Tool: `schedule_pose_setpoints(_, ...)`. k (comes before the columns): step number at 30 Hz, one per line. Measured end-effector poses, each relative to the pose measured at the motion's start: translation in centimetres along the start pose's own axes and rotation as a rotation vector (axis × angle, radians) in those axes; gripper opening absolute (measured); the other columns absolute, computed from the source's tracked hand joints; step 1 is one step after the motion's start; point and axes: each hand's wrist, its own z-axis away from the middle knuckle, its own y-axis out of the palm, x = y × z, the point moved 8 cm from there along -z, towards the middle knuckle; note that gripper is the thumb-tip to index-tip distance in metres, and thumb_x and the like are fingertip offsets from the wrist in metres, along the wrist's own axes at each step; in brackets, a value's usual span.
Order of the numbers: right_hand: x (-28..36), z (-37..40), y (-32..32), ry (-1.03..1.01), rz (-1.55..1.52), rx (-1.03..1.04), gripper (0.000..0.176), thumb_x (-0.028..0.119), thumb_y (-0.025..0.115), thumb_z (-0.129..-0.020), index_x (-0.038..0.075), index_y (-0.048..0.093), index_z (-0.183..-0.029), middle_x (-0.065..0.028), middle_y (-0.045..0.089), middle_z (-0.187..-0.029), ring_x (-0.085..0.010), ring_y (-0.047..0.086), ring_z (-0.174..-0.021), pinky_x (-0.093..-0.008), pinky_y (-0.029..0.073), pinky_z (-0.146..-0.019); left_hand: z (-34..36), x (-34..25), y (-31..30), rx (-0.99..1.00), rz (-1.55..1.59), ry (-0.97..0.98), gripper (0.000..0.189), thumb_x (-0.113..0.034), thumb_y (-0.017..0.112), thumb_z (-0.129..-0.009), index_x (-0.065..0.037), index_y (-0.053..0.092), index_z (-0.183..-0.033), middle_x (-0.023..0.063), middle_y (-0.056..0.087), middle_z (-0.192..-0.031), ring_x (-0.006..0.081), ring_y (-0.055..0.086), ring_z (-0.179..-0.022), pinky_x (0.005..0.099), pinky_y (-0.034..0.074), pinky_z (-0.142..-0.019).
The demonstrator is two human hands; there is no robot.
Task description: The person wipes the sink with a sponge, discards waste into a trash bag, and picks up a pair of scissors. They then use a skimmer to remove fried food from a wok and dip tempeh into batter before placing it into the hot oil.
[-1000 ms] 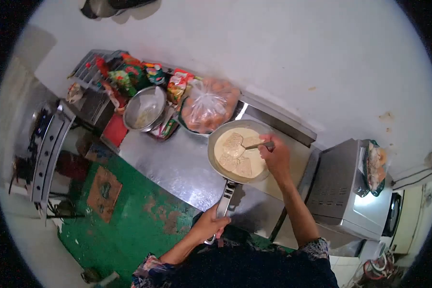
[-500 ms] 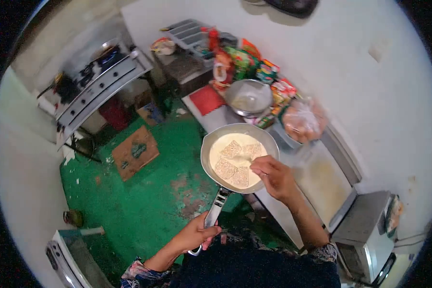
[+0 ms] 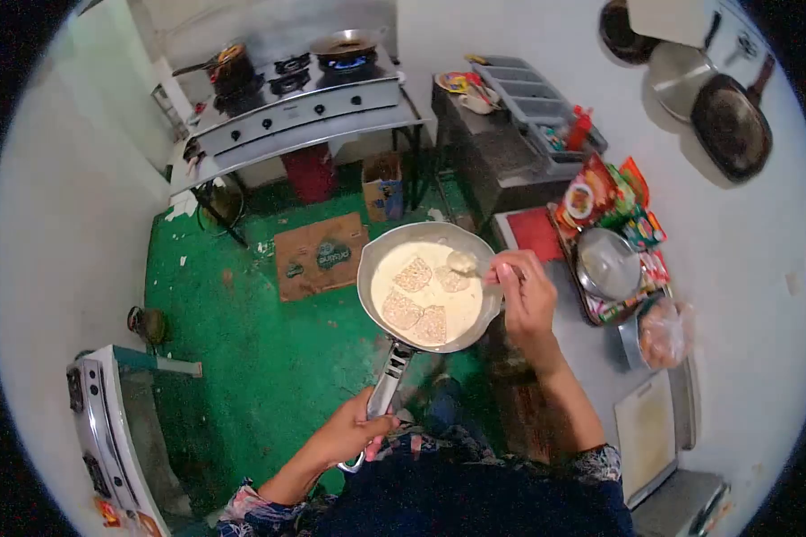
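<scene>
My left hand (image 3: 358,431) is closed round the metal handle of a saucepan (image 3: 491,309), held in front of my body above the floor. Pale, creamy batter (image 3: 452,300) covers its bottom. Several flat, grainy slices that look like tempeh (image 3: 412,275) lie partly sunk in the batter, towards the left and middle. Over the pan's right rim, my right hand (image 3: 527,291) pinches a spoon. The bowl of this spoon (image 3: 461,261) is coated with batter and rests by the upper right slice; its handle is mostly hidden by my fingers.
Ahead, a gas stove (image 3: 300,116) carries a wok (image 3: 345,43) over a lit blue flame. On the right counter are a metal bowl (image 3: 609,264), food packets (image 3: 591,192), a bagged food container (image 3: 663,331) and a cutting board (image 3: 645,434). Cardboard (image 3: 318,255) lies on the green floor.
My view has swung towards the stove, so the counter now sits further right. The spoon's bowl now shows clearly in the pan, and my right hand has shifted slightly up and right.
</scene>
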Motion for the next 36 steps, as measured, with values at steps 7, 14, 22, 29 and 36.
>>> schedule_pose_setpoints(7,-3.0,-9.7,9.5,-0.283,0.162,0.141,0.011,0.004,0.048,-0.087,-0.004,0.055,-0.085,-0.0156,0.055,-0.083,-0.0276,0.056,-0.074,-0.0317,0.046,-0.068,-5.5,-3.7,-7.7,-0.109,0.129,0.032,0.017,-0.012,0.057,-0.083,-0.006,0.042,-0.091,-0.0009,0.046,-0.052,0.0084,0.044,-0.038,0.0236,0.036,-0.036)
schedule_pose_setpoints(14,-11.1,-21.9,16.8,-0.095,0.024,0.213,0.014,0.006,0.046,-0.088,-0.004,0.055,-0.085,-0.0126,0.056,-0.083,-0.0184,0.058,-0.067,-0.0286,0.046,-0.064,-12.9,-9.9,-14.2,-0.225,0.196,0.075,0.018,-0.011,0.057,-0.082,-0.007,0.043,-0.090,-0.0011,0.046,-0.052,0.0081,0.044,-0.038,0.0234,0.036,-0.036)
schedule_pose_setpoints(22,-12.3,-30.4,22.9,-0.207,-0.032,0.313,0.017,0.013,0.047,-0.090,0.000,0.057,-0.087,-0.0101,0.059,-0.078,-0.0169,0.060,-0.068,-0.0295,0.048,-0.063,-19.1,-15.7,-21.4,-0.263,0.280,0.106,0.018,-0.008,0.057,-0.082,-0.006,0.042,-0.091,-0.0012,0.044,-0.055,0.0080,0.044,-0.040,0.0228,0.035,-0.036)
schedule_pose_setpoints(29,-11.3,-34.8,30.3,-0.528,-0.005,0.444,0.012,0.011,0.050,-0.088,0.002,0.058,-0.091,-0.0147,0.062,-0.090,-0.0270,0.062,-0.080,-0.0342,0.051,-0.067,-24.2,-19.3,-29.6,-0.267,0.296,0.074,0.018,-0.008,0.058,-0.082,-0.006,0.042,-0.091,-0.0015,0.044,-0.055,0.0076,0.043,-0.041,0.0230,0.035,-0.036)
schedule_pose_setpoints(36,-13.6,-40.2,37.4,-0.486,0.064,0.460,0.011,0.007,0.057,-0.082,0.002,0.058,-0.092,-0.0157,0.061,-0.091,-0.0311,0.062,-0.081,-0.0348,0.052,-0.067,-27.2,-25.1,-38.9,-0.199,0.248,0.086,0.018,-0.008,0.057,-0.083,-0.006,0.042,-0.092,-0.0006,0.044,-0.057,0.0079,0.042,-0.041,0.0238,0.036,-0.037)
